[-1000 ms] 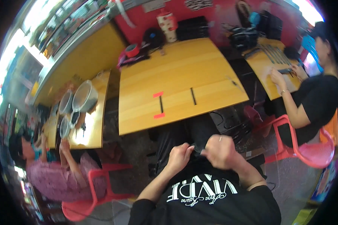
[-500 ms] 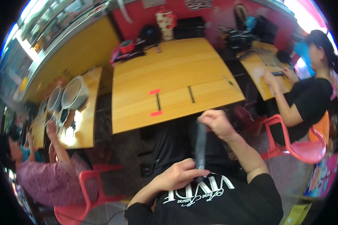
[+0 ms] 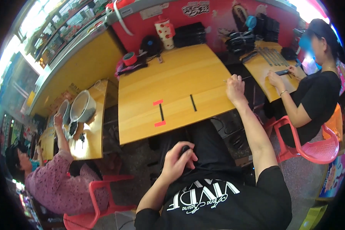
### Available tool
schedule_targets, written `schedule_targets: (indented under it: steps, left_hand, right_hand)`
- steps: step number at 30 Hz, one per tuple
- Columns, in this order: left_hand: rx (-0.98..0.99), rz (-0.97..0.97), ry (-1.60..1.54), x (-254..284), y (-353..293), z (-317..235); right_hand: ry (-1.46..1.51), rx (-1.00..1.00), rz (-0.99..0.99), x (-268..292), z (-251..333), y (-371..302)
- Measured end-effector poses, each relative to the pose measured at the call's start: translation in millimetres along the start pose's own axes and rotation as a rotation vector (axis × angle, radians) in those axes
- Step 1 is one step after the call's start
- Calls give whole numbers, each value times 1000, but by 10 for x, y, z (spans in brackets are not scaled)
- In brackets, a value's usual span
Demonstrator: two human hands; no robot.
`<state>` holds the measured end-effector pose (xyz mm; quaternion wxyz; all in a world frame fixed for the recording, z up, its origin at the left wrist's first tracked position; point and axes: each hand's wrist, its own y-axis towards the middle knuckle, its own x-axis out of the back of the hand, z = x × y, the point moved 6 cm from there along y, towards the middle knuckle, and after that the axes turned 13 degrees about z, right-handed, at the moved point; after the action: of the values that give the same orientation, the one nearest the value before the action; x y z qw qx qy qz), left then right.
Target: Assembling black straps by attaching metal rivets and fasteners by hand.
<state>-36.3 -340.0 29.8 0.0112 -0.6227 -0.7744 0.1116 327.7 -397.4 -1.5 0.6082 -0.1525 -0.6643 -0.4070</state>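
Note:
My left hand (image 3: 176,163) is over my lap, its fingers closed round a small black bundle (image 3: 185,148), most of it hidden in the palm. At the right edge of the wooden table (image 3: 172,73), my right hand (image 3: 235,89) rests with curled fingers. A small pale tip (image 3: 225,80) pokes out by its fingertips, too small to name. On the tabletop lie a black strip (image 3: 161,112) with red tape (image 3: 158,102) across both ends, and a shorter plain black strip (image 3: 193,102).
At the table's back are a red tape roll (image 3: 129,58), a patterned tumbler (image 3: 165,34) and black stacks (image 3: 189,33). Left, a person (image 3: 46,180) works by white tubs (image 3: 82,106). Right, another person (image 3: 310,92) sits on a pink chair (image 3: 310,147) at a small table.
The long dark strip stretched between my hands no longer shows. My right hand has moved up and away to the table's right edge; my left has risen slightly and closed round the black bundle.

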Motion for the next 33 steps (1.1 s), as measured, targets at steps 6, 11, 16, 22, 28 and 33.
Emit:
schedule_targets:
  steps: [6,11,16,22,28,33]
  left_hand:
    - [-131,-39,-513,169,334,727]
    - [-158,42,-400,59,340,471]
    - [-76,12,-257,0,294,590]
    - [-145,71,-255,-10,260,592]
    - [-148,54,-175,106,216,634]
    - [-134,34,-243,140,215,757]
  right_hand:
    - [671,245,-75,300,317,-565]
    - [1317,343,261,942,1032,-1741]
    - [1367,217,274,949,1159,-2081]
    - [1211,325,196,976,1228,-2047]
    - [1066,343,167,984,1327,-2045]
    - [975,376,130,971,1376,-2047]
